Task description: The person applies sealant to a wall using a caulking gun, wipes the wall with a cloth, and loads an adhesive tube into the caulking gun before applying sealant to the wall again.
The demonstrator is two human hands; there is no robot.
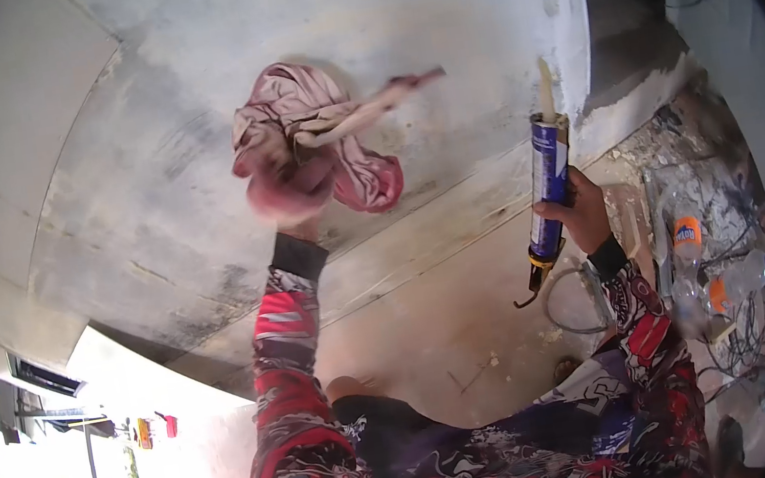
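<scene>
Shirt (505, 463) fabric sits below the gun (544, 160). Left of it, the left hand (302, 229) grips a rag (298, 103), its tail better gathered clear of the nozzle (546, 91); the right hand (587, 216) wraps the gun, best kept steady.

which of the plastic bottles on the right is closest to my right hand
The upper bottle, with blue lettering showing on its orange label. The lower bottle sits farther from the right hand.
</scene>
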